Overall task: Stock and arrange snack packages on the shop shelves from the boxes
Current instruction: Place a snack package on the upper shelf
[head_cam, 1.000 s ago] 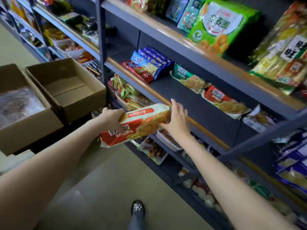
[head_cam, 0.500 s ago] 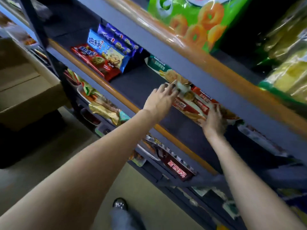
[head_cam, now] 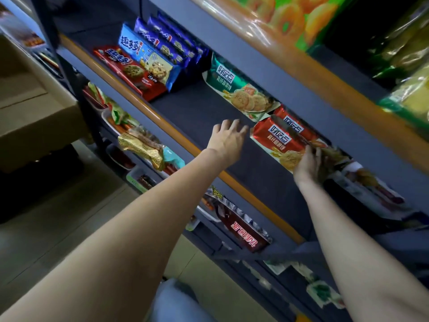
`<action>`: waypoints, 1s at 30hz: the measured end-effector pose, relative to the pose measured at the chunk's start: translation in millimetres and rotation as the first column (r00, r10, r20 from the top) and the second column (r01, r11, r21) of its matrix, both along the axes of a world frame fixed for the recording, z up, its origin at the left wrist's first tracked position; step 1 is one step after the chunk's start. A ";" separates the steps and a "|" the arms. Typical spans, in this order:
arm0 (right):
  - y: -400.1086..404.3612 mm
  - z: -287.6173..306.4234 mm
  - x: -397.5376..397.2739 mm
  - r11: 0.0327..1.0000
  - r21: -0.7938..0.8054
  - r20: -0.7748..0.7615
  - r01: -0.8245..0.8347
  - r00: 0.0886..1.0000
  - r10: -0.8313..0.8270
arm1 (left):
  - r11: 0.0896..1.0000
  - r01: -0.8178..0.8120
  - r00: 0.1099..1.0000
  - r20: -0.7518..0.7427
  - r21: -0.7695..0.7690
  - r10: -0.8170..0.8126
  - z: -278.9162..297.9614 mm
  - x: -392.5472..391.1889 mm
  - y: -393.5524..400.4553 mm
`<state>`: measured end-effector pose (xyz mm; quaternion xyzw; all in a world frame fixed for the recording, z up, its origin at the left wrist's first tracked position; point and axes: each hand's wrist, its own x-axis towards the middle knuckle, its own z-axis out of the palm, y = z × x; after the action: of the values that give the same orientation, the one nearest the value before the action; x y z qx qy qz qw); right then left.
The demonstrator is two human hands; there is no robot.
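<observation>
A red biscuit package (head_cam: 278,138) lies on the dark middle shelf (head_cam: 197,112), on top of another red pack (head_cam: 294,122) of the same kind. My right hand (head_cam: 310,162) holds its right end, fingers against the wrapper; the hand is blurred. Just left of the package, my left hand (head_cam: 227,140) hovers with fingers relaxed and holds nothing. A green biscuit package (head_cam: 236,89) sits behind and to the left of the red ones.
Red (head_cam: 125,68) and blue (head_cam: 148,56) cookie packs stand at the shelf's left end. A cardboard box (head_cam: 34,117) is at the left edge. Lower shelves hold a gold packet (head_cam: 139,147) and a dark red pack (head_cam: 243,228). The upper shelf carries a green snack bag (head_cam: 290,17).
The red package went from in front of the shelf onto it. My left hand has let go of it and drawn back to the left; my right hand stays at its end.
</observation>
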<state>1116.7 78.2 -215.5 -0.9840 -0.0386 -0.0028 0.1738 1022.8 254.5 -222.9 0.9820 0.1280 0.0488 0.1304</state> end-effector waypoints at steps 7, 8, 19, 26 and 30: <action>67.6 5.4 -74.1 0.907 -0.222 0.056 -0.358 0.924 0.379 | 0.991 -0.131 0.991 -0.043 -0.022 0.130 4.6 -83.7 38.4; 90.5 5.8 -94.6 0.876 -0.213 0.061 -0.433 0.889 0.455 | 0.986 -0.164 0.985 -0.052 -0.025 0.163 3.1 -109.3 48.1; 291.8 -51.5 -512.6 0.050 -0.027 -0.196 -0.998 0.055 0.979 | 0.433 -0.901 0.428 -0.261 -0.041 0.865 -51.0 -567.0 130.5; 277.9 -113.4 -722.1 -0.497 0.071 -0.369 -0.865 -0.485 0.793 | 0.056 -0.998 0.044 -0.547 0.005 0.836 -89.5 -798.6 68.1; 308.7 -147.9 -769.7 -0.518 -0.020 -0.410 -0.855 -0.466 0.785 | 0.072 -0.997 0.039 -0.565 0.037 0.824 -111.0 -858.5 53.2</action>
<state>347.0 386.9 -363.4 -0.4741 -0.8399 0.2467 -0.0944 164.2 307.7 -333.9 0.5858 0.7707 -0.1295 0.2147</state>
